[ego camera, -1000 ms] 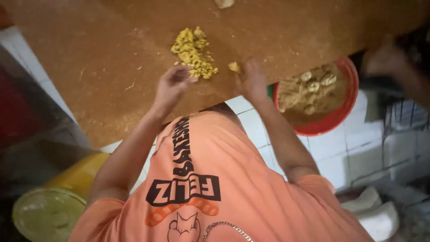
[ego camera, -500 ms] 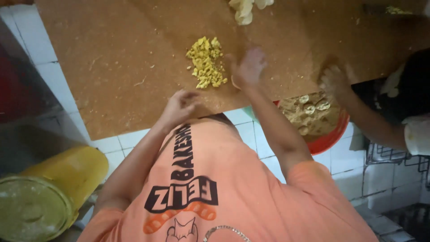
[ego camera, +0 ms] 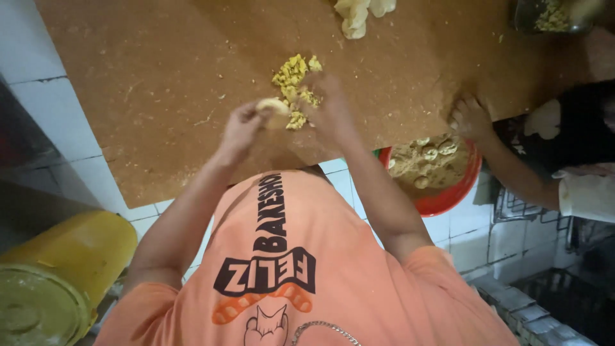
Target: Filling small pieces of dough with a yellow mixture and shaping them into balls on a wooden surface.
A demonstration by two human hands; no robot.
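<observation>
A small pale round of dough [ego camera: 272,106] is pinched in the left hand [ego camera: 242,126] while yellow crumbly filling [ego camera: 293,86] is gathered by the loosely curled right hand [ego camera: 328,109]; filling likely needs placing onto it next.

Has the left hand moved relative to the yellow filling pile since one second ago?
Yes. The left hand moved toward the yellow filling pile, now holding a dough piece beside it.

Red bowl [ego camera: 456,195], yellow bucket [ego camera: 77,256], dough lump [ego camera: 359,13].

No packages, labels, signs or screens show anywhere in view.
</observation>
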